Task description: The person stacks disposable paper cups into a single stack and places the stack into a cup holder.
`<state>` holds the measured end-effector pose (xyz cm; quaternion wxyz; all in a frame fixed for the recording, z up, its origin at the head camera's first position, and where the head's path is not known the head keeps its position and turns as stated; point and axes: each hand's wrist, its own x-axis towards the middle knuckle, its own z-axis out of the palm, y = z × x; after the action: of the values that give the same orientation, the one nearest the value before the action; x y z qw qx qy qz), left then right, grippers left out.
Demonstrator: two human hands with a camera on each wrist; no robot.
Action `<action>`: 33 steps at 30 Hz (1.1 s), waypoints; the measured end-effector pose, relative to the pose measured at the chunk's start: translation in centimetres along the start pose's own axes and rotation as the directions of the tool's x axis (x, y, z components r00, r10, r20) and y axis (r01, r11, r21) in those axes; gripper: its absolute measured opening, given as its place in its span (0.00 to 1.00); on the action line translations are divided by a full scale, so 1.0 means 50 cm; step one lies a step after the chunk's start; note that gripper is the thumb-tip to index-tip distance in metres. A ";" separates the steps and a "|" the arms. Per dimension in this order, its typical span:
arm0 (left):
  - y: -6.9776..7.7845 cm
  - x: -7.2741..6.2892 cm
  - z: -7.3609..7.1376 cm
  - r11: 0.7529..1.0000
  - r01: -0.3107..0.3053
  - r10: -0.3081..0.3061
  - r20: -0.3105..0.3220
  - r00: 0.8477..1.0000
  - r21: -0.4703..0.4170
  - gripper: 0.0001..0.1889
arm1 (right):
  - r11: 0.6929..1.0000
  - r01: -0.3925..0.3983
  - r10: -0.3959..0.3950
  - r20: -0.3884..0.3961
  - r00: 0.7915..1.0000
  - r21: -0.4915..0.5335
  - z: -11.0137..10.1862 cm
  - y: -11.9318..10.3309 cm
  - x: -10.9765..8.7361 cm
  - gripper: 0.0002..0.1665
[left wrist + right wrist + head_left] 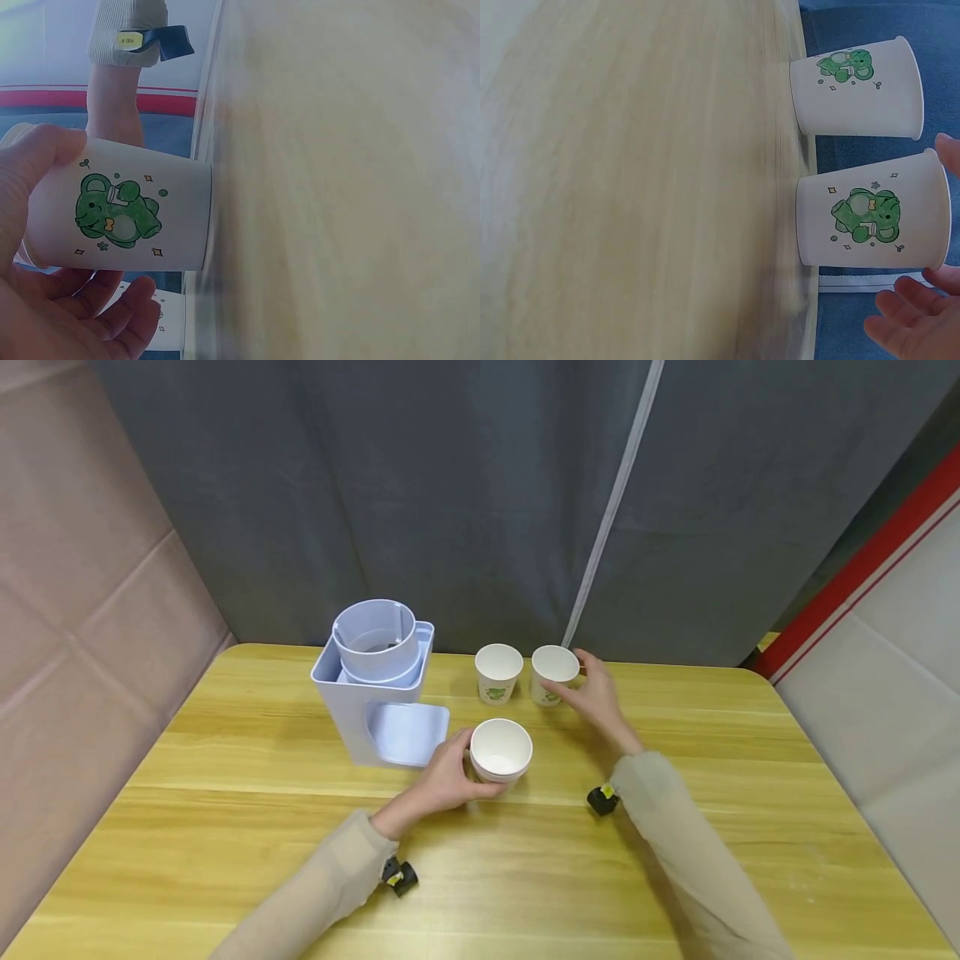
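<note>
My left hand [450,777] grips a small stack of white paper cups [501,750], thumb on one side and fingers on the other. In the left wrist view a green bear is printed on the held stack [135,210]; whether its base touches the table I cannot tell. At the table's far side my right hand [596,697] holds a white paper cup [553,672] near its rim between thumb and fingers. That cup [874,214] stands upright on the table. Just left of it stands another bear-printed paper cup [498,675], which no hand touches.
A pale lilac plastic device [341,718] with a round open top [375,639] and a low tray [408,733] stands left of the cups. Behind the wooden table [510,877] hangs a dark grey curtain [465,502]. Light panels flank both sides.
</note>
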<state>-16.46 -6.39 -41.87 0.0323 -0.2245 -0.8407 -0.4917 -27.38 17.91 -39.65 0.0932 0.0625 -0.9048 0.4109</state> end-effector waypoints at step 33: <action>0.001 0.003 0.004 1.000 0.002 -0.002 0.009 1.000 0.008 0.38 | 0.999 -0.049 0.049 -0.088 0.995 -0.003 0.009 -0.012 0.001 0.43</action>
<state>-16.53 -6.16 -41.86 0.0285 -0.2258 -0.8430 -0.4875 -27.37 17.18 -39.47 0.1227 0.0219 -0.9021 0.4131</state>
